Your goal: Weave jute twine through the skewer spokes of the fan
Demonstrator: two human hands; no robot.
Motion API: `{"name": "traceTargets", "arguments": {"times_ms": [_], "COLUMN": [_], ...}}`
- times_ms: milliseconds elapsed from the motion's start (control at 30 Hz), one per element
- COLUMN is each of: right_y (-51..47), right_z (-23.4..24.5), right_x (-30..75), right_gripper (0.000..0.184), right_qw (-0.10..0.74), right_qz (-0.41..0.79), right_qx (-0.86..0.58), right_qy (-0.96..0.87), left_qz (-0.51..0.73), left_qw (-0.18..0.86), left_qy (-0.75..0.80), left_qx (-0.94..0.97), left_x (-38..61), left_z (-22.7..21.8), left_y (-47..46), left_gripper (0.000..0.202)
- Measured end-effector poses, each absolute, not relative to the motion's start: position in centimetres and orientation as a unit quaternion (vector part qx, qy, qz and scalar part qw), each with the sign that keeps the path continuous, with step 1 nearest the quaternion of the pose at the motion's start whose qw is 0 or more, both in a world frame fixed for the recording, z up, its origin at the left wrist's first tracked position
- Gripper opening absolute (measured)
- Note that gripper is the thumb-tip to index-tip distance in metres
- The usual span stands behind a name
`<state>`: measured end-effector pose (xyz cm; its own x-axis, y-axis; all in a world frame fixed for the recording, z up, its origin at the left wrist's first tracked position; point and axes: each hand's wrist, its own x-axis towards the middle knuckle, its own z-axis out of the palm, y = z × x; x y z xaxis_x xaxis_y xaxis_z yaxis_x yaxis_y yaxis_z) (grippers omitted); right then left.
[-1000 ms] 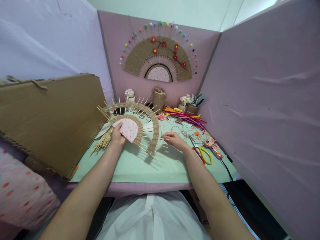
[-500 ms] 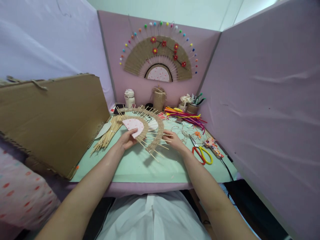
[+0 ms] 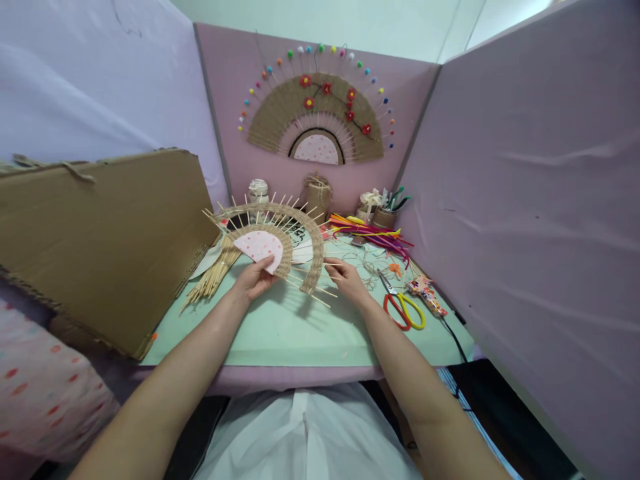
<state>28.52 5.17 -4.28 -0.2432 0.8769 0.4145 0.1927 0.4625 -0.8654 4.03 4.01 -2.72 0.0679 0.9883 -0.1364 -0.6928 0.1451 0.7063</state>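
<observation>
A half-round fan (image 3: pixel 316 248) made of thin wooden sticks and woven twine is held up over the table, tilted. Its middle is a pink spotted half circle (image 3: pixel 259 245). My left hand (image 3: pixel 256 280) grips the fan at this half circle, with the thumb on top and the fingers hidden underneath. My right hand (image 3: pixel 345 277) is at the fan's right edge, its fingers pinched by the stick ends; whether a stick or twine lies between them is hard to make out.
Scissors (image 3: pixel 400 303) and a patterned glue gun (image 3: pixel 427 295) lie at the right. Colourful pipe cleaners (image 3: pixel 373 230) are behind. At the left are a bundle of sticks (image 3: pixel 215 273) and a large cardboard sheet (image 3: pixel 105 247). A finished fan (image 3: pixel 280 117) hangs on the back panel.
The fan has tilted up and turned slightly, so its woven band and sticks now face me more. Both hands stay in nearly the same place.
</observation>
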Motion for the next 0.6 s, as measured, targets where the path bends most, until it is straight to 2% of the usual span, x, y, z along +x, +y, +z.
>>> {"name": "traceTargets", "arguments": {"times_ms": [267, 433, 600], "right_y": [5.5, 5.4, 5.9], "right_z": [-4.4, -4.0, -4.5], "right_x": [30.3, 30.9, 30.8], "right_gripper": [0.038, 0.04, 0.037], "right_qw": [0.464, 0.488, 0.497], "right_qz": [0.258, 0.246, 0.232], "right_qx": [-0.4, -0.397, -0.402], "right_qy": [-0.747, -0.737, -0.733], "left_qz": [0.608, 0.627, 0.649], "left_qw": [0.684, 0.679, 0.678], "left_qy": [0.312, 0.29, 0.26], "left_qx": [0.255, 0.247, 0.228], "left_x": [4.2, 5.1, 6.8], "left_z": [-1.6, -0.2, -1.3], "left_y": [6.5, 8.0, 8.5], "left_gripper": [0.025, 0.026, 0.023]}}
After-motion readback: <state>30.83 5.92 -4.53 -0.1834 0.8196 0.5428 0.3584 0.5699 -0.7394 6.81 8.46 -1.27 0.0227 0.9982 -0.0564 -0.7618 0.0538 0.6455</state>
